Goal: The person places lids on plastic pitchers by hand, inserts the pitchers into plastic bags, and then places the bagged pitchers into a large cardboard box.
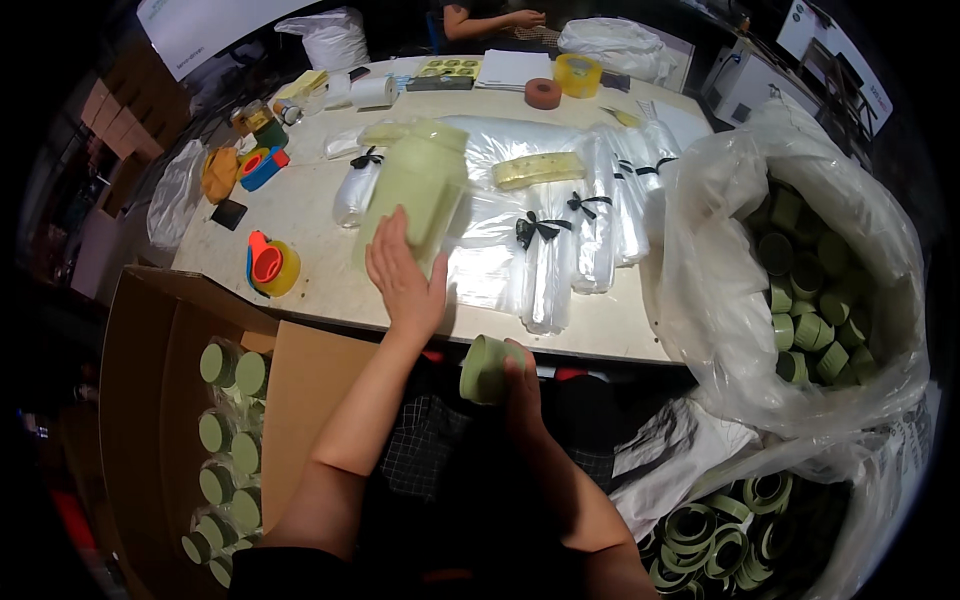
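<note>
Near the centre of my remote view, toward nine o'clock, the person's left hand (408, 285) lies palm-down over the lower end of a pile of pale green bags (415, 180); its fingers are straight, with the thumb set wide, gripping nothing. The pile lies toward eleven o'clock on a white surface (330, 235).

Just below centre, at six o'clock, I see the right hand (523, 392) with its fingers wrapped around a green cup (484, 372), held tilted in front of the surface's near edge.

Toward two o'clock from centre, rolled clear plastic bundles (548, 295) with black ties lie side by side. A red and blue tape dispenser (268, 264) sits at nine o'clock, and a roll of clear tape (577, 75) stands at one. At twelve, beyond the far edge, I make out another person's forearm (490, 25).

At eight o'clock an open cardboard box (150, 400) contains rows of green jars (215, 433). At three, a large clear sack (700, 260) holds green caps (808, 330); between four and five, green rings (690, 528) lie heaped.
</note>
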A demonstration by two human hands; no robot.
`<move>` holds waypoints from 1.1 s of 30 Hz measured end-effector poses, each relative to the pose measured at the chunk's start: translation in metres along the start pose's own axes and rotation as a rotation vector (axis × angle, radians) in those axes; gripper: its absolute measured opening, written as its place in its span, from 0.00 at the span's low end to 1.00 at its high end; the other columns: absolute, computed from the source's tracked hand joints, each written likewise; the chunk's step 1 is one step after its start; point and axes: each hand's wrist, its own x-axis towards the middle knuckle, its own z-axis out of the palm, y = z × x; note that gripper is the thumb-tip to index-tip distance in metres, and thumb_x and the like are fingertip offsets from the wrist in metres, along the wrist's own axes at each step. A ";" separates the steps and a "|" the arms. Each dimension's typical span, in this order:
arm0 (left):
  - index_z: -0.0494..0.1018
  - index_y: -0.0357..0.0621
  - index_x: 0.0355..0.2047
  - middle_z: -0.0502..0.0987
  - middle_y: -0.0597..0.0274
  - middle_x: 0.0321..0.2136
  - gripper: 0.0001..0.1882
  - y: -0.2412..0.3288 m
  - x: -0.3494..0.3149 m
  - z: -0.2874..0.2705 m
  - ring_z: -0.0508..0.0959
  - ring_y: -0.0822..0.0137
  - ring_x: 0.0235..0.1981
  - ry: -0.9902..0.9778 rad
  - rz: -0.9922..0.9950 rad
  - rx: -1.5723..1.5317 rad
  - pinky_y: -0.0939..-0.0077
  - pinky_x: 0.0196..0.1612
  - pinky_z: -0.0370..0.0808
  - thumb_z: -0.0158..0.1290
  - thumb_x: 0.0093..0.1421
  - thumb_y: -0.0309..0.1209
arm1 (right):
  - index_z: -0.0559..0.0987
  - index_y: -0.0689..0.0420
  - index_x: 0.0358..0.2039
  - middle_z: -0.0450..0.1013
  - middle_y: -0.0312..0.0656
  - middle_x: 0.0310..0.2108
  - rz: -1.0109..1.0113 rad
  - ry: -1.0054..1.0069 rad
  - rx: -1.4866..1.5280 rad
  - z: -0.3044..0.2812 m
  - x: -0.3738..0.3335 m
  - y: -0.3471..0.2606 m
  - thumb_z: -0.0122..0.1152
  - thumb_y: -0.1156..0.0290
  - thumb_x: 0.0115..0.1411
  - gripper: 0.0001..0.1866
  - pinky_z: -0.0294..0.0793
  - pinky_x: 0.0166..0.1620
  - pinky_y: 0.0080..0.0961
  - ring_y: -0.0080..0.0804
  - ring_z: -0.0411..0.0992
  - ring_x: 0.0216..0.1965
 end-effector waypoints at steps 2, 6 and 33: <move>0.55 0.40 0.66 0.57 0.48 0.67 0.39 -0.007 -0.003 -0.004 0.53 0.50 0.70 -0.116 0.105 0.081 0.46 0.69 0.46 0.59 0.56 0.33 | 0.65 0.58 0.62 0.67 0.45 0.54 -0.020 -0.012 -0.021 0.001 -0.002 0.002 0.58 0.54 0.66 0.30 0.69 0.56 0.31 0.32 0.67 0.52; 0.59 0.39 0.63 0.57 0.41 0.65 0.41 -0.008 -0.014 -0.002 0.56 0.41 0.65 0.033 -0.069 -0.043 0.48 0.68 0.51 0.64 0.51 0.34 | 0.64 0.58 0.63 0.66 0.45 0.55 0.061 0.007 0.006 0.001 -0.006 -0.007 0.58 0.58 0.67 0.28 0.67 0.57 0.31 0.32 0.66 0.54; 0.70 0.30 0.51 0.78 0.54 0.47 0.18 0.000 -0.050 -0.181 0.78 0.65 0.45 -0.102 -0.520 -0.941 0.68 0.51 0.75 0.50 0.67 0.32 | 0.56 0.65 0.66 0.56 0.54 0.62 -0.945 0.107 -0.490 -0.009 -0.102 -0.100 0.58 0.49 0.64 0.41 0.52 0.66 0.41 0.48 0.56 0.63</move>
